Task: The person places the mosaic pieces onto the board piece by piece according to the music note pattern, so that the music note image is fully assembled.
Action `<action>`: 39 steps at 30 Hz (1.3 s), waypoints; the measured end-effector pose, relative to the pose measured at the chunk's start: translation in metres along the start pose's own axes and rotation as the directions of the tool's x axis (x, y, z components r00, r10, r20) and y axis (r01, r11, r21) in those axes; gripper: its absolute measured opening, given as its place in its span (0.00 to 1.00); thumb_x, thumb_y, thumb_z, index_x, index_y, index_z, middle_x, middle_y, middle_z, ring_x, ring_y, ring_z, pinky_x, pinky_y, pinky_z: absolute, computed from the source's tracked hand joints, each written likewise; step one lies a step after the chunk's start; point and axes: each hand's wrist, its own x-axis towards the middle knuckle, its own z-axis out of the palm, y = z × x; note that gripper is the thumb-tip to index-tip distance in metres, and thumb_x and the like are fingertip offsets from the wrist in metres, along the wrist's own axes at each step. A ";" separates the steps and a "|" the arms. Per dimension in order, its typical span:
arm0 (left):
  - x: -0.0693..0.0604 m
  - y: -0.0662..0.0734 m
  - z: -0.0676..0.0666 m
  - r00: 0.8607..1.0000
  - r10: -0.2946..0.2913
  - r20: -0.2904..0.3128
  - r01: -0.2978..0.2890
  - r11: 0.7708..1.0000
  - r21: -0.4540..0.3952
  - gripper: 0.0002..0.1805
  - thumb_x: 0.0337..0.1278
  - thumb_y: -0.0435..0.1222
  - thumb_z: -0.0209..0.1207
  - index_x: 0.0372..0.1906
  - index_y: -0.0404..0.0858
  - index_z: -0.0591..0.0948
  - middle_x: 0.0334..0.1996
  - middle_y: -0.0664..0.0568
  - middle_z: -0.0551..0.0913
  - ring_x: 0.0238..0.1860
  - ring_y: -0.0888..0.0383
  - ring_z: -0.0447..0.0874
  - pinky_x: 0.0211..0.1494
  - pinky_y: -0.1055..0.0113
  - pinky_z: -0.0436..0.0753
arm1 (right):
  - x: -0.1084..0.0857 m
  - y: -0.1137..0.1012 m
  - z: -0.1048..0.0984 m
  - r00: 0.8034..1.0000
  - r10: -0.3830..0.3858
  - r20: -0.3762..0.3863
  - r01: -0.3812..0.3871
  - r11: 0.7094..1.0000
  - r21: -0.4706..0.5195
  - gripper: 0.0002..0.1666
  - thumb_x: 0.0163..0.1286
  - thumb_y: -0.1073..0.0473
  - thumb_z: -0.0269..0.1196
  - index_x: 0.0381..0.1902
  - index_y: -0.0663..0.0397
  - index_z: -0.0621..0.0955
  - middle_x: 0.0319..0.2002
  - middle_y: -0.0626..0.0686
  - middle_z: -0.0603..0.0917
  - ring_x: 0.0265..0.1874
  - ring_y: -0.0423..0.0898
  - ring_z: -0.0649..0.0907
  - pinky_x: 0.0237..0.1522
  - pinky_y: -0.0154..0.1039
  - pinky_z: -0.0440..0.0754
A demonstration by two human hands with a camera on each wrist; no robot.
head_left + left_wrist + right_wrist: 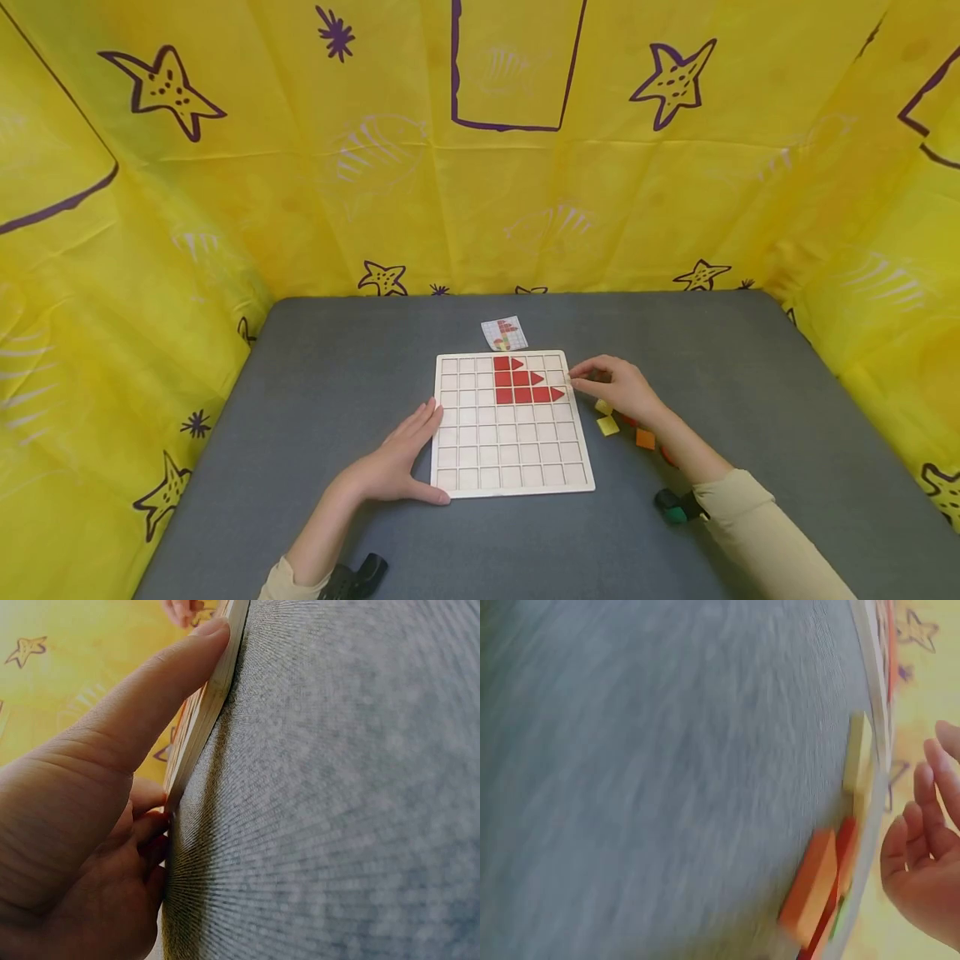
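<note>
A white gridded board point(480, 454) lies on the table, with red squares and triangles point(522, 379) set in three rows in its upper right part. My left hand point(393, 454) rests against the board's lower left corner, thumb on the front edge and fingers along the left side. In the left wrist view the thumb point(150, 697) lies straight on the board's edge. Beside the board's right edge hovers my right hand point(618, 385), its fingers slightly bent; no piece shows between them. Below it lie yellow pieces point(607, 427) and an orange square point(645, 439).
Behind the board lies a small picture card point(504, 332) showing a coloured pattern on a grid. Red pieces point(667, 456) are partly hidden under the right forearm, and a green edge point(840, 919) shows in the right wrist view. Yellow patterned cloth surrounds the grey table point(360, 350).
</note>
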 end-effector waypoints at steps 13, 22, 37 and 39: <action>-0.001 0.000 -0.001 1.000 -0.012 0.000 0.012 1.000 0.000 0.68 0.38 0.61 0.72 0.77 0.33 0.47 0.78 0.42 0.40 0.77 0.44 0.36 0.70 0.38 0.50 | -0.037 0.035 -0.044 0.996 0.088 0.008 -0.088 0.996 -0.032 0.18 0.63 0.45 0.68 0.46 0.48 0.86 0.43 0.51 0.83 0.37 0.48 0.78 0.38 0.40 0.76; 0.000 -0.002 0.000 1.000 -0.011 0.002 0.011 1.000 0.002 0.68 0.38 0.61 0.72 0.77 0.33 0.47 0.78 0.42 0.40 0.77 0.44 0.36 0.70 0.38 0.50 | -0.046 0.050 -0.055 1.000 0.013 -0.003 -0.013 0.985 -0.175 0.15 0.64 0.52 0.69 0.45 0.51 0.86 0.43 0.52 0.83 0.42 0.51 0.75 0.44 0.47 0.72; 0.001 -0.002 0.000 1.000 -0.005 0.009 0.005 1.000 0.000 0.68 0.38 0.62 0.72 0.77 0.33 0.47 0.78 0.42 0.40 0.77 0.44 0.36 0.70 0.39 0.50 | -0.048 0.049 -0.049 0.998 -0.055 0.004 0.055 0.971 -0.231 0.19 0.57 0.49 0.74 0.44 0.50 0.86 0.37 0.48 0.81 0.39 0.49 0.73 0.40 0.46 0.70; 0.001 -0.002 0.000 1.000 -0.008 0.010 0.008 1.000 0.001 0.68 0.38 0.62 0.72 0.77 0.33 0.47 0.78 0.42 0.40 0.77 0.44 0.36 0.70 0.39 0.50 | -0.047 0.049 -0.047 0.998 -0.065 -0.003 0.062 0.968 -0.242 0.19 0.56 0.49 0.74 0.43 0.51 0.86 0.36 0.48 0.81 0.38 0.48 0.73 0.39 0.45 0.69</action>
